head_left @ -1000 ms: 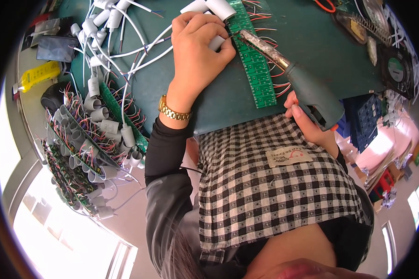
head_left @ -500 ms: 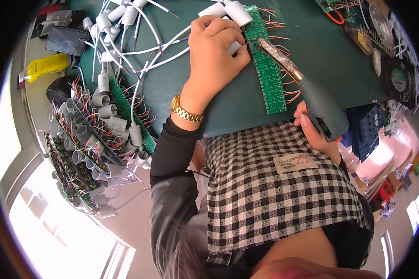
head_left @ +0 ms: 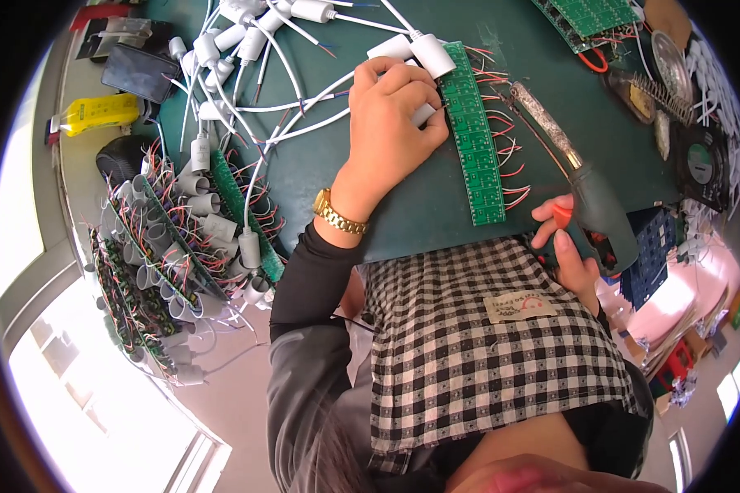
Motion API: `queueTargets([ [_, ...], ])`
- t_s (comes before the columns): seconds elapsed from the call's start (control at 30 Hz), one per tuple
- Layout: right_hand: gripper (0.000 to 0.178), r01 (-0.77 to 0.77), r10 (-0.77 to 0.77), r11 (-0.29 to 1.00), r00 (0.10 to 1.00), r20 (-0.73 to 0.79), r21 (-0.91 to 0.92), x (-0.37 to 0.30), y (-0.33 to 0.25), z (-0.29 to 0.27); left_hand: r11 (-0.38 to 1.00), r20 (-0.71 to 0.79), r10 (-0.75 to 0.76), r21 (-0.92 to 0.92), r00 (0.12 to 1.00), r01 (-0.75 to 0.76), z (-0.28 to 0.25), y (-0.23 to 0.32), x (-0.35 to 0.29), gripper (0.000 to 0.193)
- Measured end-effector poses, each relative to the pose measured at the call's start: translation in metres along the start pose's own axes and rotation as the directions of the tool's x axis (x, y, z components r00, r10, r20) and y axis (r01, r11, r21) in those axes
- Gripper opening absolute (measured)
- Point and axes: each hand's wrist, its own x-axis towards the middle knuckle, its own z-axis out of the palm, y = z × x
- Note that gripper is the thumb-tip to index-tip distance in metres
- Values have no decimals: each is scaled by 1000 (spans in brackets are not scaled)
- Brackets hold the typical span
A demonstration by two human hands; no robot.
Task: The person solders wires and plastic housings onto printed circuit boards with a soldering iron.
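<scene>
My left hand (head_left: pixel 395 123) is closed around a white cylindrical housing (head_left: pixel 424 114), mostly hidden by the fingers, against the left edge of a long green circuit board (head_left: pixel 474 144). Short red and white wires stick out along the board's right edge. Another white housing (head_left: pixel 433 55) with a cable lies over the board's far end, just beyond my fingers. My right hand (head_left: pixel 574 267) grips a dark green soldering gun (head_left: pixel 604 205) with a red trigger. Its tip points up and left, to the right of the board and apart from it, close to the wires.
White cabled housings (head_left: pixel 255 41) lie heaped at the far left. Wired boards with grey cups (head_left: pixel 173 255) stack at the left, near a yellow bottle (head_left: pixel 99 113) and a phone (head_left: pixel 130 72). At right are more green boards (head_left: pixel 588 16), a soldering stand's spring (head_left: pixel 670 99) and a black round-centred object (head_left: pixel 700 163).
The soldering gun's tip has moved off the board, to the right. My left hand keeps its hold on the housing by the board. The whole view has shifted slightly.
</scene>
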Motion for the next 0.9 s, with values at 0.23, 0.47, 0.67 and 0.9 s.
queueTargets([
  [0.23, 36, 34, -31, 997, 998, -47, 66, -3, 6, -3, 1000, -3, 5, -2, 1000, -5, -3, -2, 0, 16],
  [0.47, 34, -2, 19, 993, 989, -147, 121, -2, 2, 3, 998, 12, 41, 42, 999, -42, -6, -1, -1, 16],
  [0.67, 33, 77, -70, 995, 993, -96, 67, 2, 4, -11, 987, 91, 150, 40, 985, -154, -12, -6, 5, 18],
  [0.9, 31, 83, -74, 992, 993, -91, 96, -9, 15, -25, 922, 220, 210, 280, 953, -268, -41, 11, -18, 38],
])
